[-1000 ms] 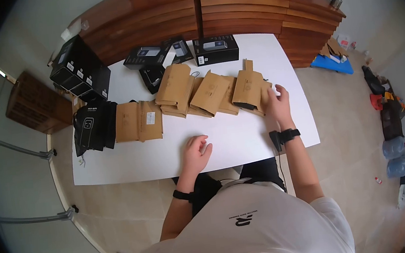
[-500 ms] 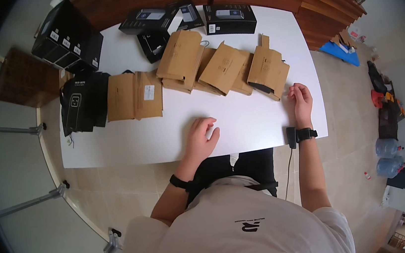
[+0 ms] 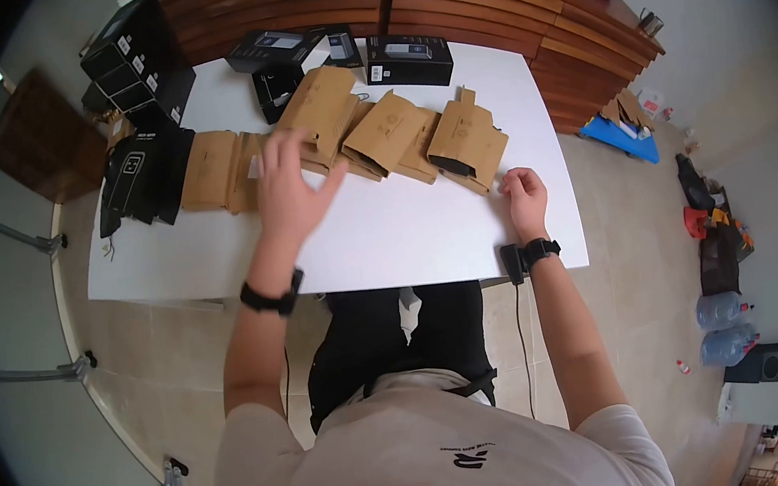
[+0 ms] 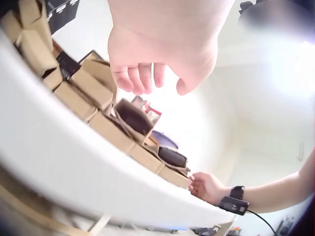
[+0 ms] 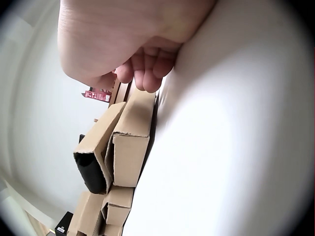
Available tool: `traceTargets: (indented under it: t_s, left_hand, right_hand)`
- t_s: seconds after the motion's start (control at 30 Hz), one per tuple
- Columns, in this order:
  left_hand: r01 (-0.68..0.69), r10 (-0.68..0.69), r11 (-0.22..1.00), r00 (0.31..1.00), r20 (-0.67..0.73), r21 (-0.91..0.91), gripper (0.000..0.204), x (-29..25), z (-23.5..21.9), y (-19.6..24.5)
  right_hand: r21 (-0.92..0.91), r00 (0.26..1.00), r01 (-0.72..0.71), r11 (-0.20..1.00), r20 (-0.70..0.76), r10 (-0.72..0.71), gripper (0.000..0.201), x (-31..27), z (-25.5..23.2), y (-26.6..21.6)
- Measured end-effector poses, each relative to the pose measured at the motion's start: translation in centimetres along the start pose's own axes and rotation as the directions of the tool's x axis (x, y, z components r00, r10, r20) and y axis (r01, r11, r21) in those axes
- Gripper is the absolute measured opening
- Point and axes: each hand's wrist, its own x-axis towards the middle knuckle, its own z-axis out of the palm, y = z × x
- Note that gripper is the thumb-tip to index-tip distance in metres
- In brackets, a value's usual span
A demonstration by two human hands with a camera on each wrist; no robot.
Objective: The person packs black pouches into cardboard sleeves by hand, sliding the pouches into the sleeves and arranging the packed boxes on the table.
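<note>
In the head view my left hand [image 3: 293, 201] reaches over the table with fingers spread, overlapping the near side of a cardboard box [image 3: 321, 107] and the end of a flat brown box [image 3: 208, 172] beside it. Nothing is between its fingers in the left wrist view. My right hand [image 3: 527, 205] rests at the table's right side, fingers loosely curled and holding nothing. Just ahead of it lies a cardboard box [image 3: 464, 143] with an open end and something dark inside, seen closer as an open box [image 5: 93, 152] in the right wrist view. Between the hands lies another tilted cardboard box [image 3: 386, 133].
A black bag-like item [image 3: 147, 179] lies at the white table's [image 3: 408, 241] left. Black boxes [image 3: 134, 66] are stacked behind it, and another black box [image 3: 409, 60] stands at the back. A wooden cabinet [image 3: 477, 7] borders the far edge.
My left hand has moved forward and left from the table's front middle to the cardboard boxes, its fingers spreading. My right hand has drawn back from the right-hand box, its fingers curling loosely.
</note>
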Motion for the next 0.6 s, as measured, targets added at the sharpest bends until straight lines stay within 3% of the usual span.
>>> traceTargets:
  t_s: [0.03,0.07,0.13,0.17,0.23,0.27,0.33,0.57,0.6]
  left_hand:
    - [0.07,-0.071,0.996,0.997,0.021,0.05,0.072,1.4,0.7,-0.7]
    - [0.065,-0.066,0.996,0.998,0.017,0.055,0.072,2.8,1.4,-1.3]
    - [0.208,-0.249,0.939,0.961,0.123,0.275,0.093,5.0,2.6,-2.1]
    - [0.2,-0.239,0.94,0.964,0.118,0.275,0.093,5.6,2.9,-2.2]
    - [0.275,-0.382,0.891,0.885,0.267,0.361,0.107,7.1,3.4,-2.3]
    - [0.264,-0.368,0.896,0.892,0.263,0.358,0.107,7.6,3.8,-2.7]
    - [0.353,-0.429,0.9,0.816,0.387,0.254,0.107,8.3,4.4,-3.8]
    - [0.321,-0.399,0.916,0.798,0.451,0.242,0.098,8.2,3.3,-4.9]
    - [0.315,-0.363,0.932,0.837,0.41,0.181,0.096,8.1,3.1,-5.3]
  right_hand:
    - [-0.015,1.0,-0.01,1.0,-0.001,0.01,0.008,-0.3,0.1,-0.5]
    - [-0.031,1.0,-0.018,0.999,-0.002,0.018,0.009,-0.4,0.2,-0.8]
    - [0.0,1.0,0.011,1.0,0.004,-0.011,0.01,-0.5,0.1,-0.5]
    - [0.001,1.0,0.011,1.0,0.005,-0.011,0.009,-0.5,0.0,-0.5]
    - [0.009,1.0,0.025,1.0,-0.005,-0.025,0.009,0.0,0.0,-0.5]
    - [-0.007,1.0,0.01,1.0,-0.005,-0.01,0.009,-0.1,-0.1,-0.5]
    - [-0.017,1.0,0.0,1.0,-0.015,0.0,0.009,-0.1,0.1,-0.5]
    - [0.097,1.0,-0.014,0.995,-0.008,0.014,0.008,-0.5,0.2,-1.0]
    - [0.098,1.0,-0.018,0.995,-0.01,0.019,0.008,-0.4,0.2,-1.2]
